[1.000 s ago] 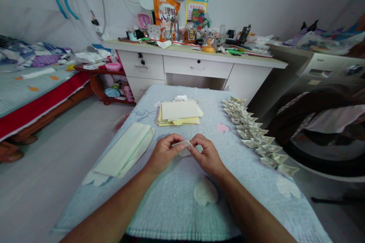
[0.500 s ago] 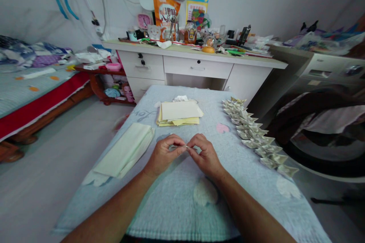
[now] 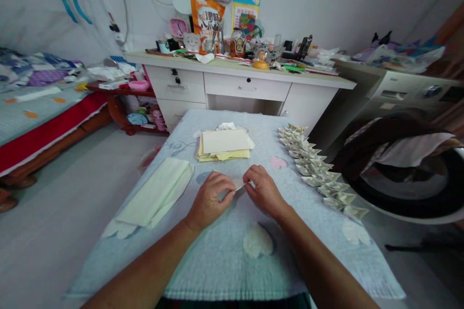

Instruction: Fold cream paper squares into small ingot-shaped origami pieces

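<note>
Pale paper (image 3: 240, 186) is pinched at opposite ends by the fingers of the left hand (image 3: 211, 200) and right hand (image 3: 265, 193); beyond the fingertips lies a paper stack (image 3: 226, 141).

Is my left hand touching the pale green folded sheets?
No, your left hand pinches a small whitish paper piece, apart from the pale green folded sheets.

Along the wall I see a pink clock (image 3: 179, 28), an orange snack bag (image 3: 205, 17) and an amber jar (image 3: 238, 44) on a cluttered tabletop (image 3: 224, 66) above white drawers (image 3: 228, 83). Dark cloth (image 3: 362, 147) drapes the front of a silver washing machine (image 3: 409, 83); opposite sits a red-edged bed (image 3: 43, 125).
</note>
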`<act>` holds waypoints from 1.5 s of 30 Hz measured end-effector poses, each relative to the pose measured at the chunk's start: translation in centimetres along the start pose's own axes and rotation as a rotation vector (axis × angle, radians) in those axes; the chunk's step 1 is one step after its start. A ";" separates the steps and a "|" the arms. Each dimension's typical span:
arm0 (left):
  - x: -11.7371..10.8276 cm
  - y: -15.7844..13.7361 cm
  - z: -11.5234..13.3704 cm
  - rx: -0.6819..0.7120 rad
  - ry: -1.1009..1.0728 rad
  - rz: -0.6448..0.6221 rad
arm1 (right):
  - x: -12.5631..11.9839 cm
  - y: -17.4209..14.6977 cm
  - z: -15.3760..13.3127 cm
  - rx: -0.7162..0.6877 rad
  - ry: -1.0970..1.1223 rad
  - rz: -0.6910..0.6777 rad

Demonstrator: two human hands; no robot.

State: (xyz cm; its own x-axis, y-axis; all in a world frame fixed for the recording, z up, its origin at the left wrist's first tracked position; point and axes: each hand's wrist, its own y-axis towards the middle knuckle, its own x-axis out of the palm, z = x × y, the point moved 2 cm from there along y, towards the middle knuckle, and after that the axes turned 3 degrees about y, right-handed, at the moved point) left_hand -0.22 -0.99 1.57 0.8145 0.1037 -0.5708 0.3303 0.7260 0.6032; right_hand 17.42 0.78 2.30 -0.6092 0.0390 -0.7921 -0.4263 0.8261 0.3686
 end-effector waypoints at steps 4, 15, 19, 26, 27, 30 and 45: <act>0.9 -0.5 0.6 0.133 0.103 -0.125 | -0.5 -0.5 -0.1 0.028 -0.191 -0.189; 2.6 -1.7 0.2 0.244 0.163 -0.498 | -0.4 -2.6 0.6 0.147 -0.105 -0.319; 2.8 -1.5 0.0 0.218 0.166 -0.484 | 0.9 -1.7 0.9 0.224 -0.218 -0.197; 3.0 -1.4 0.0 0.141 0.267 -0.447 | 2.4 -1.5 1.9 0.261 -0.315 -0.140; 2.9 -1.4 -0.1 0.111 0.274 -0.423 | 2.4 -1.4 2.0 0.265 -0.324 -0.134; 2.6 -1.4 -0.4 0.054 0.289 -0.403 | 2.5 -0.9 2.1 0.290 -0.364 -0.125; 2.9 -1.7 -0.9 0.062 0.274 -0.403 | 2.9 0.8 2.9 0.386 -0.387 -0.121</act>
State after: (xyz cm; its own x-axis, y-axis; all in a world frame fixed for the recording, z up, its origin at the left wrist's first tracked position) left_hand 1.14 -1.28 -1.56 0.4634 0.0038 -0.8861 0.6279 0.7041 0.3315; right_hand 17.30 3.16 -1.10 -0.2501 0.0743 -0.9654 -0.1581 0.9805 0.1165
